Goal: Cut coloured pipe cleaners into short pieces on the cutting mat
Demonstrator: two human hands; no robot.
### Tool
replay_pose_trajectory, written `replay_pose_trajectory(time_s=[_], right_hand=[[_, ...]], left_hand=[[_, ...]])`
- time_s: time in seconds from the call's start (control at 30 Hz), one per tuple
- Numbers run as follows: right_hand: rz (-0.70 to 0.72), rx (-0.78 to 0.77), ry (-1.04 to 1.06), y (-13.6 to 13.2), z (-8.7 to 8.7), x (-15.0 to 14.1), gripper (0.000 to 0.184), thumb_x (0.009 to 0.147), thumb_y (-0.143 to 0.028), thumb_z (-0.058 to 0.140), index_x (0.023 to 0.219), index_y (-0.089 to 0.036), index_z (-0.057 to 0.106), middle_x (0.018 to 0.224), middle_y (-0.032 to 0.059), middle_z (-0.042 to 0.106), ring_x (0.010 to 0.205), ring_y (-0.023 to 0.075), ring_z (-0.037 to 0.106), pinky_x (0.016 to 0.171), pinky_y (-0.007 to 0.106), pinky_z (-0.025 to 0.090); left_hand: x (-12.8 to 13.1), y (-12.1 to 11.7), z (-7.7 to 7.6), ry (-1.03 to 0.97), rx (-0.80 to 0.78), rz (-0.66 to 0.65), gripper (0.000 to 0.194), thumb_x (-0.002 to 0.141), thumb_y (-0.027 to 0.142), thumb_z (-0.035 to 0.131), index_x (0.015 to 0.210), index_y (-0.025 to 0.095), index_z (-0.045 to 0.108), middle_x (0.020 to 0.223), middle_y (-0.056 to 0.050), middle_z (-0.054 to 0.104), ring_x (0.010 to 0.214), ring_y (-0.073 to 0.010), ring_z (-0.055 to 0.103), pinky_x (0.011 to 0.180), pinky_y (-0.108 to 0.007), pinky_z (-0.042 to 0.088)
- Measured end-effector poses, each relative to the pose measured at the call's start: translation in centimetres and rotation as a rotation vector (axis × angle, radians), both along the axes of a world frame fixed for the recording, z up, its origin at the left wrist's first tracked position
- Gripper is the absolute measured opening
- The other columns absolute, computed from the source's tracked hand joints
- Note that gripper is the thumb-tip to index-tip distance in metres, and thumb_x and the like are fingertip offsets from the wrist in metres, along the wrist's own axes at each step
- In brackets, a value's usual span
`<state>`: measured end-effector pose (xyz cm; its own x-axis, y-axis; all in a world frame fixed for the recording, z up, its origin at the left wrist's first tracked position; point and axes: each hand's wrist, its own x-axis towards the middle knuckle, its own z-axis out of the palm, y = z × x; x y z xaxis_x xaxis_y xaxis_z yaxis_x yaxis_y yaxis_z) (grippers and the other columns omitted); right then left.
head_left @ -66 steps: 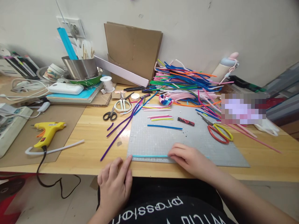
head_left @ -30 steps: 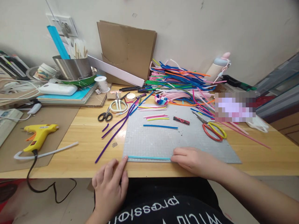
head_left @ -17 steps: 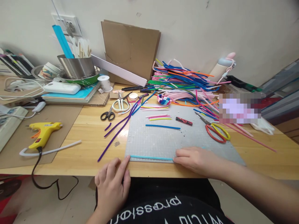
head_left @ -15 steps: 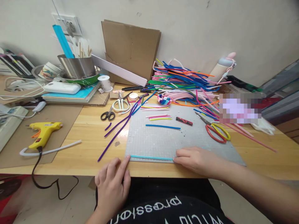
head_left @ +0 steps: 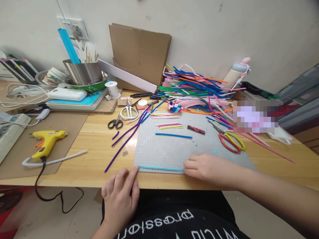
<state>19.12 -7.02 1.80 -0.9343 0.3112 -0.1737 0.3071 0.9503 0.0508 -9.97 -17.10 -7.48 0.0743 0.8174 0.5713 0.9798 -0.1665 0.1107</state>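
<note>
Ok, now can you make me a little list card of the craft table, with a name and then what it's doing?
left hand: index fingertip at the left end of the light blue pipe cleaner
right hand: fingers at the light blue pipe cleaner; grip unclear
cutting mat: under the light blue pipe cleaner
dark blue pipe cleaner: lying on the mat
red-and-yellow-handled scissors: on the mat's right side
glue gun: yellow, lying on the far left
pipe cleaner pile: many colors, at the back
cardboard: leaning on the wall

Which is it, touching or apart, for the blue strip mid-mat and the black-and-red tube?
Apart. The head view shows bare grey mat between the blue strip and the tube.
</note>
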Motion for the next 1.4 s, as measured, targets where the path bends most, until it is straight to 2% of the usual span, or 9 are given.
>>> replay_pose_trajectory(time_s=[0.17, 0.3, 0.43, 0.53, 0.83, 0.97, 1.07, 1.23, 1.4], right_hand=[[0.125, 0.095, -0.094, 0.5, 0.5, -1.5, 0.014, 0.080, -0.006, 0.057, 0.076, -0.019, 0.061, 0.073, 0.0016, 0.058, 0.058, 0.0142, 0.043, 0.048, 0.032, 0.022], [0.223, 0.096, -0.070, 1.0, 0.8, -2.9, 0.013, 0.079, -0.011, 0.061, 0.069, -0.018, 0.063, 0.070, 0.0021, 0.057, 0.062, 0.0162, 0.044, 0.050, 0.032, 0.026], [0.391, 0.070, -0.009, 1.6, 1.1, -3.7, 0.018, 0.081, -0.013, 0.061, 0.064, -0.019, 0.064, 0.075, 0.0023, 0.058, 0.073, 0.0181, 0.047, 0.072, 0.036, 0.038], [0.450, 0.074, 0.019, 1.9, 1.1, -3.8, 0.021, 0.082, -0.012, 0.059, 0.063, -0.019, 0.065, 0.077, 0.0022, 0.060, 0.079, 0.0183, 0.047, 0.089, 0.037, 0.036], [0.424, 0.096, 0.065, 2.2, 0.5, -3.0, 0.019, 0.085, -0.012, 0.056, 0.070, -0.018, 0.065, 0.087, 0.0013, 0.062, 0.095, 0.0195, 0.051, 0.109, 0.044, 0.022], [0.326, 0.067, 0.148, 2.0, 0.5, -1.9, 0.018, 0.087, -0.010, 0.052, 0.079, -0.020, 0.064, 0.097, 0.0023, 0.062, 0.107, 0.0203, 0.047, 0.109, 0.048, 0.019], [0.146, -0.156, 0.309, 1.6, 1.5, -1.2, 0.018, 0.090, -0.012, 0.048, 0.086, -0.022, 0.062, 0.107, 0.0034, 0.058, 0.113, 0.0205, 0.044, 0.105, 0.051, 0.021], [-0.114, -0.786, 0.826, 0.8, 2.9, -0.4, 0.012, 0.092, -0.027, 0.048, 0.083, -0.021, 0.054, 0.115, 0.0064, 0.046, 0.117, 0.0202, 0.040, 0.101, 0.043, 0.032], [-0.309, -1.204, 1.386, 1.2, 2.2, -0.2, 0.019, 0.087, -0.038, 0.055, 0.080, -0.022, 0.048, 0.114, 0.0045, 0.043, 0.106, 0.0203, 0.045, 0.090, 0.039, 0.042]], left_hand=[[0.1, -0.1, 0.0, -0.015, -0.007, 0.005, 0.041, 0.080, 0.020, 0.057, 0.120, 0.029, 0.061, 0.103, -0.007, 0.061, 0.095, -0.0236, 0.051, 0.081, -0.036, 0.033], [0.2, -0.1, -0.1, -0.053, -0.005, 0.015, 0.042, 0.081, 0.019, 0.056, 0.121, 0.031, 0.060, 0.104, -0.007, 0.061, 0.096, -0.0243, 0.051, 0.082, -0.037, 0.032], [0.3, -0.1, -0.2, -0.079, -0.010, 0.017, 0.042, 0.081, 0.020, 0.056, 0.121, 0.031, 0.061, 0.104, -0.007, 0.061, 0.097, -0.0254, 0.051, 0.083, -0.038, 0.032], [0.4, -0.1, -0.3, -0.086, -0.001, 0.024, 0.040, 0.080, 0.020, 0.056, 0.119, 0.029, 0.062, 0.104, -0.008, 0.060, 0.096, -0.0255, 0.051, 0.084, -0.039, 0.033], [0.5, -0.5, -0.2, -0.304, 0.112, 0.004, 0.032, 0.082, 0.014, 0.052, 0.112, 0.023, 0.059, 0.103, -0.009, 0.056, 0.095, -0.0238, 0.051, 0.087, -0.042, 0.033], [1.3, -0.3, 1.7, -0.524, 0.293, -0.019, 0.027, 0.077, 0.008, 0.057, 0.099, 0.023, 0.059, 0.103, -0.007, 0.050, 0.096, -0.0225, 0.050, 0.086, -0.042, 0.038], [2.8, 1.1, 5.0, -0.489, 0.238, -0.253, 0.031, 0.074, 0.004, 0.059, 0.097, 0.025, 0.058, 0.099, -0.004, 0.052, 0.091, -0.0194, 0.052, 0.083, -0.038, 0.040], [7.2, 5.6, 11.1, -0.490, -0.210, -0.718, 0.022, 0.083, 0.023, 0.059, 0.105, 0.021, 0.055, 0.104, -0.006, 0.058, 0.100, -0.0195, 0.052, 0.087, -0.035, 0.041], [11.7, 10.0, 13.3, -0.816, -0.473, -0.845, 0.013, 0.088, 0.028, 0.052, 0.085, 0.018, 0.060, 0.083, -0.001, 0.061, 0.080, -0.0132, 0.054, 0.077, -0.029, 0.042]])
